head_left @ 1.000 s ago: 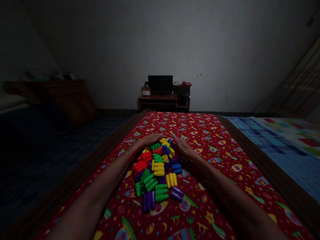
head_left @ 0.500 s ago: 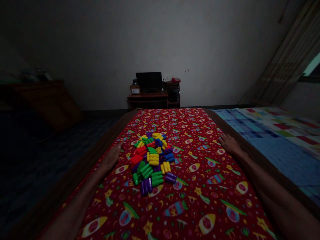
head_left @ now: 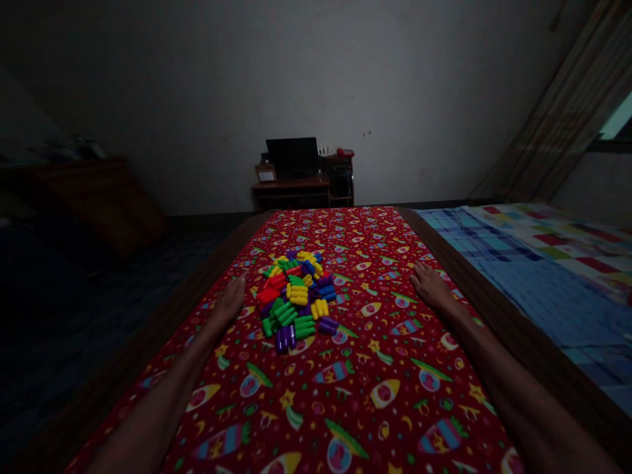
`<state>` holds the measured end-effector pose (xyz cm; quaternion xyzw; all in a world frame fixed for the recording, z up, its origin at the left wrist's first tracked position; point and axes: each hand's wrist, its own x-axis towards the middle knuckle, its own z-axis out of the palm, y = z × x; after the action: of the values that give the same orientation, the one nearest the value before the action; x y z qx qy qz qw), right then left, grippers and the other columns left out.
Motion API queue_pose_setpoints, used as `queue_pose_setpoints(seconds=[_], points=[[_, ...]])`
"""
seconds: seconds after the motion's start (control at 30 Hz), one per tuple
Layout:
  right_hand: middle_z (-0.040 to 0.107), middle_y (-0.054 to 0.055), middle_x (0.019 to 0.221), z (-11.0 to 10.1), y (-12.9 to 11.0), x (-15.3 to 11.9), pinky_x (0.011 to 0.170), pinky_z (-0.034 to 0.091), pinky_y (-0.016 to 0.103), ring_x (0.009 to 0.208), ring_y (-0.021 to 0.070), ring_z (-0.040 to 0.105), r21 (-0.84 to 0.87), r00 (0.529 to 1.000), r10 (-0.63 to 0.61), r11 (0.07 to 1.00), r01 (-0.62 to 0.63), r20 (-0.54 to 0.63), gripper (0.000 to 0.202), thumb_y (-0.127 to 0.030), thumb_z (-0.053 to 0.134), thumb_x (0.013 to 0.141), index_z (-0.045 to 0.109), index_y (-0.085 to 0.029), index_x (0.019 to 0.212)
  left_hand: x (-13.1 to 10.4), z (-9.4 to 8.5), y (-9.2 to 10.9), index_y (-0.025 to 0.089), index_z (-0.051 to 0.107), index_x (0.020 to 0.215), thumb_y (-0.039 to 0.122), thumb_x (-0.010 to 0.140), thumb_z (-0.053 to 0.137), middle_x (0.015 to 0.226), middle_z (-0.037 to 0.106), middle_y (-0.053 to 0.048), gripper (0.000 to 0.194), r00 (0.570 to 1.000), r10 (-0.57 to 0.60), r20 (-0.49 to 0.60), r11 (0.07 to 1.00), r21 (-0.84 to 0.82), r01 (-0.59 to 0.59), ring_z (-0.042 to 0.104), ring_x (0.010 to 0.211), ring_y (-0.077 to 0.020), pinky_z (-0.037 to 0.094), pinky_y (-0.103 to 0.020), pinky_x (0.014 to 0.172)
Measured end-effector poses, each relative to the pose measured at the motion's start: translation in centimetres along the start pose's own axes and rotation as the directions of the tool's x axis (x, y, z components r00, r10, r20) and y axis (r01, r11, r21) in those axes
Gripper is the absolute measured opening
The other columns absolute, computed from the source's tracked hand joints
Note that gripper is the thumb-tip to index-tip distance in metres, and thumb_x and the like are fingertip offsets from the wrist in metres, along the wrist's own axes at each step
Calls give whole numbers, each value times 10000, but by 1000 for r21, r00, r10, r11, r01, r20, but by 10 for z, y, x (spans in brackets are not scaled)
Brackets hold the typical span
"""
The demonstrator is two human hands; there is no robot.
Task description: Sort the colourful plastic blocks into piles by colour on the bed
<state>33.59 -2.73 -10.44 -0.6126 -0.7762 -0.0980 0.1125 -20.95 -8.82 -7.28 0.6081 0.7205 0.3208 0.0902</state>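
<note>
A heap of toy building blocks in red, yellow, green, blue and purple lies on a red cloth printed with rockets and stars. Just left of the heap, my left hand rests on the cloth, fingers stretched forward, holding nothing and apart from the blocks. My right hand lies palm down on the cloth's right side with its fingers spread. Nothing is in it, and a wide stretch of cloth separates it from the heap. At the heap's near end are a purple block and a green block.
Dark brown fabric borders the red cloth. To the right is a blue plaid sheet. Against the far wall, a small desk carries a dark monitor and a red telephone. A wooden cabinet stands at left.
My right hand has moved inward, to the left, over the cloth. My left hand has shifted slightly right, nearer the blocks. The view has tilted a little; the heap looks unchanged.
</note>
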Motion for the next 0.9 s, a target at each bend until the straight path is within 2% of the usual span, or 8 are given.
queue_pose_setpoints(seconds=[0.1,0.2,0.4,0.53,0.67,0.77,0.83,0.9], points=[[509,192,1386,3,2,1,1084,306,474,1330,284,404,9,1000,-5,1000,6,-27,489,-291,280,953,513,-62,1317,-14,15,25,164,471,1353,418,942,171,1427,496,-101,569,994,-64,-90,984,-170,48,408,1352,-246,293,-444,1142],[499,192,1396,4,-1,1,1095,296,444,1333,285,402,-6,1000,16,1000,-16,-26,507,-305,277,955,500,-40,1325,-25,31,52,192,442,1378,422,946,188,1441,483,-71,552,997,-41,-65,959,-284,21,385,1368,-232,276,-420,1156],[488,194,1405,8,-2,1,1099,289,445,1343,285,385,-3,998,31,1000,-31,-53,531,-327,264,958,486,-32,1339,-31,54,88,189,477,1361,418,936,253,1420,508,-69,533,998,-36,-42,947,-321,20,386,1367,-251,246,-431,1169],[495,189,1399,8,-2,0,1075,309,452,1317,289,411,-7,997,9,1000,-9,-75,520,-329,249,960,510,-55,1317,-26,75,113,165,476,1362,377,934,227,1434,493,-73,538,999,21,-27,937,-348,-29,386,1368,-223,236,-404,1177],[487,201,1402,6,-3,-1,1068,312,458,1314,299,411,4,997,8,1000,-8,-78,536,-342,241,963,507,-42,1320,-27,107,149,119,463,1371,345,940,202,1437,482,-111,552,992,121,37,930,-354,-100,365,1381,-218,221,-395,1183],[500,190,1394,6,-2,-2,1076,296,466,1326,292,401,30,996,-6,1000,8,-89,521,-341,260,957,511,-71,1325,-30,125,172,143,440,1390,361,948,217,1454,461,-101,541,978,196,67,914,-375,-157,343,1393,-221,209,-407,1187],[512,177,1387,7,-1,-2,1080,287,474,1330,291,399,49,995,-25,998,30,-98,503,-334,279,951,513,-102,1331,-25,125,178,173,410,1408,393,959,212,1470,442,-80,538,975,218,54,897,-406,-178,329,1400,-213,226,-399,1184],[522,174,1378,8,-1,-2,1079,288,481,1331,293,399,59,994,-27,998,33,-104,501,-333,290,946,508,-113,1339,-11,113,171,178,395,1411,420,968,183,1476,433,-75,548,982,188,-14,900,-397,-178,321,1403,-206,247,-382,1178]])
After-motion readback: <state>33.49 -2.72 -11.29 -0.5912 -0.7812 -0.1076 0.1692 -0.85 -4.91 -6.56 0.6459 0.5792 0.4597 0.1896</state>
